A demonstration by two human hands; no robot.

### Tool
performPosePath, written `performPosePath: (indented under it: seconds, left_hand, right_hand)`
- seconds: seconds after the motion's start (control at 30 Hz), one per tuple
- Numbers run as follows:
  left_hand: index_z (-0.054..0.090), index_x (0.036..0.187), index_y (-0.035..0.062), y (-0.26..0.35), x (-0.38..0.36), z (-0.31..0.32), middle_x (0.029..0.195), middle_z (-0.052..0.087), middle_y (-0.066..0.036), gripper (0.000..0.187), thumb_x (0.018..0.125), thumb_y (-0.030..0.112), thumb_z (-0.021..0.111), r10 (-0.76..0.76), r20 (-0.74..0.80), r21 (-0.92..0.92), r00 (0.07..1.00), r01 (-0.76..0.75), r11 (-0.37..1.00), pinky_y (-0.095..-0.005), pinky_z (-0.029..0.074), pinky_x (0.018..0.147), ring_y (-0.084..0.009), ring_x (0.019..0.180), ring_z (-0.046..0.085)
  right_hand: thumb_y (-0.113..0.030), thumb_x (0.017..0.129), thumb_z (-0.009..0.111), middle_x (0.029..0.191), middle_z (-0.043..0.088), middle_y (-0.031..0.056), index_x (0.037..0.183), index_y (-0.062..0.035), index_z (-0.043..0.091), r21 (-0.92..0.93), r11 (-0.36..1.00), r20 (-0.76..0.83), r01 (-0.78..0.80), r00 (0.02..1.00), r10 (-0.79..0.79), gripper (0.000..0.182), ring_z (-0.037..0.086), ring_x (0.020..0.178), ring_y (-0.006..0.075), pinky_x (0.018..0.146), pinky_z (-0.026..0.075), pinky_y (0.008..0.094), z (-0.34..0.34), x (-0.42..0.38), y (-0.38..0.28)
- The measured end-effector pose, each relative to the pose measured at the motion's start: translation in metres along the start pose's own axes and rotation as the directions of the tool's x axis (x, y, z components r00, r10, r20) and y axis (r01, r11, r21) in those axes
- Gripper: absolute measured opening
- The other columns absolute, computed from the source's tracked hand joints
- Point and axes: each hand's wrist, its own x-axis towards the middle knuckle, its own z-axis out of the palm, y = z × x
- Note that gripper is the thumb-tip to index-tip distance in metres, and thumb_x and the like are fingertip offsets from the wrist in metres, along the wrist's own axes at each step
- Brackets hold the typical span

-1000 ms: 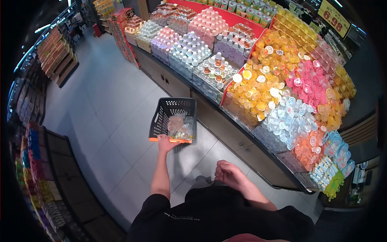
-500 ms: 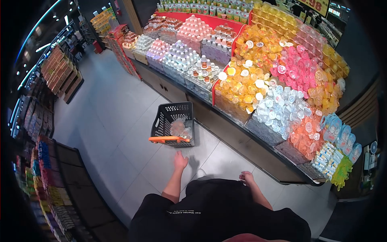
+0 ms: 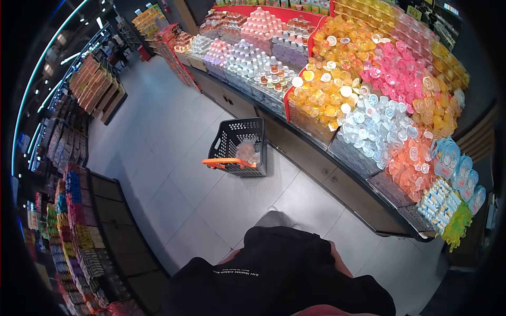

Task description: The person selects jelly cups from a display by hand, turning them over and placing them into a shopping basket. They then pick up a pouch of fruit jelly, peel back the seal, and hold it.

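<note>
A black shopping basket (image 3: 240, 126) with an orange handle (image 3: 229, 161) stands on the tiled floor ahead of my body. Inside it lies a clear bag (image 3: 246, 151) with round reddish items. Only parts of my forearms show at the sides of my black shirt (image 3: 284, 263); both hands are hidden behind the shirt. What they hold or touch cannot be seen.
On the right runs a long counter with heaps of yellow (image 3: 324, 95), pink (image 3: 395, 71) and white (image 3: 374, 126) packed cups. Shelves of colourful packets (image 3: 79, 237) line the left. Stacked boxes (image 3: 95, 84) stand farther back.
Both hands have drawn back toward my body and out of sight. The basket appears slightly higher and farther right in the view, and a shoe shows more clearly below it.
</note>
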Motion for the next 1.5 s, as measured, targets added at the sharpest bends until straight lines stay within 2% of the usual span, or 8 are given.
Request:
performPosePath:
  seconds: [0.23,0.3,0.63,0.73,0.8,1.13,1.37,1.5]
  left_hand:
    - [0.071,0.099,0.0009,0.025,0.068,-0.032,0.091,0.073,-0.009,0.036,0.083,0.033,0.069,0.24,-0.057,0.014,0.969,-0.24,0.971,-0.0369,0.056,0.063,-0.0218,0.075,0.069]
    - [0.068,0.1,0.004,0.083,0.046,-0.067,0.092,0.073,-0.008,0.028,0.088,0.029,0.066,0.077,-0.053,-0.364,0.996,-0.091,0.927,-0.0332,0.055,0.064,-0.0177,0.079,0.07]
    - [0.061,0.102,0.0063,0.146,0.039,-0.067,0.092,0.071,-0.007,0.023,0.093,0.027,0.062,0.155,0.028,-0.277,0.988,-0.141,0.95,-0.0292,0.051,0.062,-0.0137,0.081,0.068]
    - [0.063,0.124,-0.006,0.098,0.049,-0.036,0.11,0.071,-0.019,0.06,0.092,0.044,0.064,0.192,-0.044,0.038,0.98,-0.191,0.981,-0.0376,0.055,0.084,-0.0265,0.099,0.069]
    - [0.059,0.131,-0.0117,0.099,0.023,-0.044,0.12,0.069,-0.024,0.074,0.091,0.051,0.065,0.033,0.112,-0.357,0.993,0.01,0.934,-0.0392,0.052,0.094,-0.0293,0.107,0.067]
    - [0.068,0.118,-0.005,0.042,0.085,-0.051,0.118,0.071,-0.021,0.055,0.088,0.041,0.068,0.126,0.181,0.149,0.975,-0.153,0.977,-0.0375,0.052,0.096,-0.0297,0.108,0.068]
    - [0.072,0.119,0.0076,0.167,0.18,-0.053,0.116,0.072,-0.018,0.043,0.087,0.035,0.065,0.12,0.032,-0.042,0.992,-0.119,0.992,-0.0378,0.052,0.1,-0.0352,0.113,0.067]
    - [0.07,0.114,0.0084,0.286,0.197,-0.08,0.112,0.072,-0.017,0.038,0.088,0.035,0.063,0.302,0.068,0.187,0.951,-0.31,0.932,-0.0414,0.052,0.099,-0.0327,0.113,0.067]
  right_hand:
    - [-0.007,0.09,0.06,0.086,0.073,0.0132,0.09,0.0004,0.068,0.229,0.967,0.243,-0.111,0.969,0.053,0.011,0.069,0.073,0.0208,0.067,0.056,0.0355,0.045,0.061,-0.081]
    - [-0.009,0.089,0.059,0.082,0.072,0.0121,0.089,-0.0031,0.067,0.267,0.946,0.208,-0.185,0.969,0.131,0.01,0.067,0.071,0.0192,0.06,0.052,0.0348,0.034,0.046,-0.092]
    - [-0.002,0.085,0.052,0.078,0.067,0.0101,0.081,-0.0079,0.065,0.466,0.805,0.082,-0.367,0.924,0.373,0.015,0.062,0.062,0.0198,0.055,0.053,0.0373,0.008,-0.007,-0.045]
    - [-0.003,0.081,0.052,0.065,0.065,0.0067,0.073,-0.0087,0.072,0.426,0.846,0.047,-0.321,0.941,0.334,0.023,0.061,0.057,0.0163,0.05,0.049,0.0344,0.022,-0.026,-0.015]
    - [-0.01,0.08,0.059,0.073,0.071,0.0078,0.08,-0.0076,0.076,0.111,0.971,0.023,-0.212,0.977,0.211,0.017,0.067,0.064,0.0187,0.059,0.054,0.0349,0.036,-0.018,0.009]
    - [-0.018,0.089,0.062,0.084,0.075,0.0112,0.093,-0.0011,0.076,0.147,0.954,0.018,-0.261,0.965,0.262,0.022,0.07,0.074,0.0197,0.07,0.056,0.0332,0.029,0.03,-0.046]
    - [-0.016,0.089,0.066,0.084,0.074,0.0112,0.096,-0.0018,0.073,0.239,0.91,-0.022,-0.34,0.935,0.355,0.018,0.071,0.075,0.0195,0.069,0.057,0.033,-0.038,0.067,-0.14]
    - [-0.019,0.091,0.064,0.086,0.074,0.0091,0.098,-0.0046,0.071,0.257,0.898,0.027,-0.358,0.931,0.364,0.018,0.07,0.075,0.018,0.065,0.057,0.0331,-0.072,0.09,-0.166]
